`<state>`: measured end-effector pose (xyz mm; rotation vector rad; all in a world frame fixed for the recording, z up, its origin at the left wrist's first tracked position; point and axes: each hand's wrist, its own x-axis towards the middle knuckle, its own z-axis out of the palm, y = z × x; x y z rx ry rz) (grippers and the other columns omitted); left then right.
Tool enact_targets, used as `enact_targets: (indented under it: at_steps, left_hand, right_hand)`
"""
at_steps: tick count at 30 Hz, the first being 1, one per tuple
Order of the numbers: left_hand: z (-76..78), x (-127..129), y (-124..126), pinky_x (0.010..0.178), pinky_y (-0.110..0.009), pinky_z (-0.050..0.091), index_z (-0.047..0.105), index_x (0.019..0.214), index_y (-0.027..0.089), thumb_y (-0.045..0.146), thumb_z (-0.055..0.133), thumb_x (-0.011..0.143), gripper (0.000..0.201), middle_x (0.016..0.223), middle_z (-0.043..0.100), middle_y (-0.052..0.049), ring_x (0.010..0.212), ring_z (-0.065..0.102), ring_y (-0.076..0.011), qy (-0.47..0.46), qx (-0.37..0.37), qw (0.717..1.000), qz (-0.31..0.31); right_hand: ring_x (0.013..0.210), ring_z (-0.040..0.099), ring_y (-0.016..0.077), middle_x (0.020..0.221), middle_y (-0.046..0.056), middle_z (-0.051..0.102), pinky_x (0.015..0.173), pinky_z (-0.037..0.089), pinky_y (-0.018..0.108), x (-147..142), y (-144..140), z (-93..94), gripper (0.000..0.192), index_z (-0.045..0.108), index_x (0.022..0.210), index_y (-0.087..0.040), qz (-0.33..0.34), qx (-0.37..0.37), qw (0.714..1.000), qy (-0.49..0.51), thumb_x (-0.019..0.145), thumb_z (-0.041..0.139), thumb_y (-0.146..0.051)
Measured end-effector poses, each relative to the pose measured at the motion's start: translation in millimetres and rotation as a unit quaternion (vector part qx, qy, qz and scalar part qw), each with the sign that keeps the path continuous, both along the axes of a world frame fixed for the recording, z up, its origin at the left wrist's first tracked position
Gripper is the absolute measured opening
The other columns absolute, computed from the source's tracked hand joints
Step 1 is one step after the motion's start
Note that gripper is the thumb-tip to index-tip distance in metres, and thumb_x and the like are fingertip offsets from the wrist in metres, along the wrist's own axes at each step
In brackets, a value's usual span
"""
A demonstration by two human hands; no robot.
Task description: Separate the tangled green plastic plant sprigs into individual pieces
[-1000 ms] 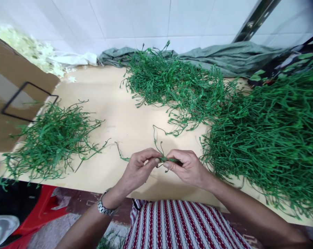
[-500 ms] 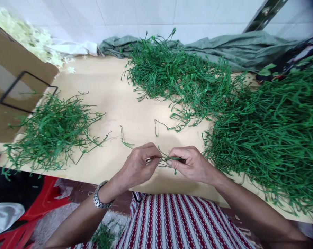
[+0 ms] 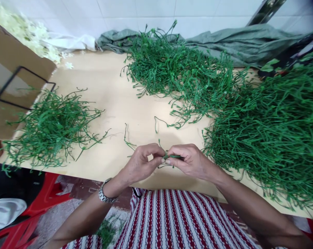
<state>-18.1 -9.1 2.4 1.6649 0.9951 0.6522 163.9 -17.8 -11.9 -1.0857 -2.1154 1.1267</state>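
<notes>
Sprig, a thin green plastic stem, sits pinched between both hands just above the near edge of the bench, its loose ends poking out above and below the fingers. Left hand has thumb and forefinger closed tight on one end of it; right hand has the same closed grip on the other end, fingertips of the two hands nearly touching. A metal watch is on the left wrist

Bench is a pale, smooth board. On its left lies a loose pile of green stems; a second heap spreads across the far middle, and a much larger, denser mass covers the right side, just beside the right hand. A few single stems lie scattered on bare board between hands and heaps. Grey-green cloth is bunched along the back against a white tiled wall. Brown cardboard stands at far left, with whitish flowers behind it. Below the bench edge: red plastic and a red-and-white striped garment
</notes>
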Motion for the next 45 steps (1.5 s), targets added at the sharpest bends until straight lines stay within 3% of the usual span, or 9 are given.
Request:
enact_targets:
  at_steps: [4, 9, 15, 24, 28, 33, 38, 41, 45]
  left_hand:
    - [-3.3, -1, -2, 0.048, -0.019, 0.036, 0.059, 0.065, 0.013, 0.010, 0.051, 0.073, 0.011, 0.054, 0.050, 0.003, 0.051, 0.043, -0.0068, -0.011, -0.020, 1.000, 0.010]
    - [-1.5, 1, -4, 0.049, -0.020, 0.035, 0.058, 0.063, 0.013, 0.008, 0.049, 0.071, 0.014, 0.054, 0.050, 0.003, 0.051, 0.043, -0.0067, -0.003, -0.021, 1.000, -0.002]
    - [1.4, 1, -6, 0.050, -0.020, 0.035, 0.059, 0.065, 0.012, 0.007, 0.048, 0.073, 0.014, 0.055, 0.052, 0.002, 0.052, 0.045, -0.0075, 0.023, 0.020, 1.000, 0.006]
    - [0.2, -4, -4, 0.059, -0.022, 0.039, 0.054, 0.071, 0.013, 0.024, 0.058, 0.078, 0.013, 0.065, 0.050, 0.001, 0.062, 0.046, -0.0093, -0.002, -0.005, 0.998, -0.070]
    - [-4.4, -4, -5, 0.053, -0.020, 0.037, 0.053, 0.066, 0.013, 0.021, 0.059, 0.077, 0.015, 0.061, 0.049, 0.002, 0.055, 0.044, -0.0071, -0.044, -0.056, 0.993, -0.096]
    - [0.0, -5, -4, 0.052, -0.021, 0.034, 0.051, 0.059, 0.013, 0.017, 0.057, 0.076, 0.019, 0.056, 0.046, 0.002, 0.053, 0.041, -0.0078, -0.027, -0.052, 0.987, -0.152]
    - [3.9, -10, 1, 0.045, -0.020, 0.026, 0.041, 0.051, 0.014, 0.010, 0.050, 0.075, 0.026, 0.051, 0.036, 0.005, 0.046, 0.031, -0.0058, -0.031, -0.093, 0.981, -0.170]
    - [4.7, -12, 7, 0.047, -0.020, 0.030, 0.048, 0.057, 0.013, 0.015, 0.052, 0.077, 0.021, 0.054, 0.042, 0.003, 0.049, 0.037, -0.0064, -0.040, -0.126, 0.979, -0.157]
    - [1.9, -6, 10, 0.047, -0.019, 0.034, 0.056, 0.067, 0.012, 0.023, 0.059, 0.076, 0.015, 0.058, 0.048, 0.002, 0.050, 0.040, -0.0062, -0.074, -0.123, 0.988, -0.050]
  right_hand:
    - [0.057, 0.047, 0.0079, 0.068, -0.001, 0.055, 0.053, 0.036, 0.020, 2, -1, 3.3, 0.007, 0.057, 0.080, -0.015, -0.014, 0.052, 0.998, -0.014, 0.080, 0.054, -0.022]
    - [0.085, 0.053, 0.0158, 0.096, 0.008, 0.054, 0.073, 0.046, 0.029, 2, 1, 1.7, 0.031, 0.049, 0.109, -0.017, 0.017, 0.092, 0.996, -0.001, 0.079, 0.057, -0.022]
    - [0.074, 0.052, 0.0131, 0.080, 0.004, 0.055, 0.066, 0.042, 0.027, 2, 3, -5.2, 0.009, 0.057, 0.089, -0.015, 0.031, 0.084, 0.996, 0.027, 0.082, 0.051, -0.015]
    - [0.062, 0.047, 0.0084, 0.069, 0.000, 0.051, 0.058, 0.036, 0.021, 0, 1, -2.0, 0.005, 0.054, 0.076, -0.013, 0.026, 0.043, 0.996, 0.076, 0.081, 0.053, -0.012]
    - [0.059, 0.044, 0.0073, 0.067, -0.001, 0.048, 0.055, 0.033, 0.019, -2, -2, -4.1, 0.011, 0.051, 0.073, -0.013, 0.063, 0.009, 0.994, 0.092, 0.084, 0.048, -0.013]
    - [0.059, 0.037, 0.0088, 0.064, -0.002, 0.040, 0.055, 0.030, 0.022, -2, -3, -1.6, 0.015, 0.042, 0.068, -0.016, 0.139, 0.019, 0.988, 0.065, 0.083, 0.046, -0.015]
    - [0.058, 0.034, 0.0093, 0.064, -0.002, 0.037, 0.055, 0.029, 0.023, 3, -1, 5.5, 0.014, 0.036, 0.066, -0.018, 0.199, 0.000, 0.979, 0.043, 0.076, 0.043, -0.010]
    - [0.057, 0.037, 0.0089, 0.063, -0.002, 0.041, 0.054, 0.031, 0.023, 13, 3, 10.1, 0.013, 0.041, 0.068, -0.017, 0.165, -0.050, 0.983, 0.059, 0.082, 0.041, -0.016]
    - [0.064, 0.050, 0.0098, 0.075, 0.003, 0.054, 0.061, 0.040, 0.024, 19, 8, 10.5, 0.018, 0.047, 0.086, -0.015, 0.057, -0.127, 0.982, 0.129, 0.091, 0.033, -0.026]
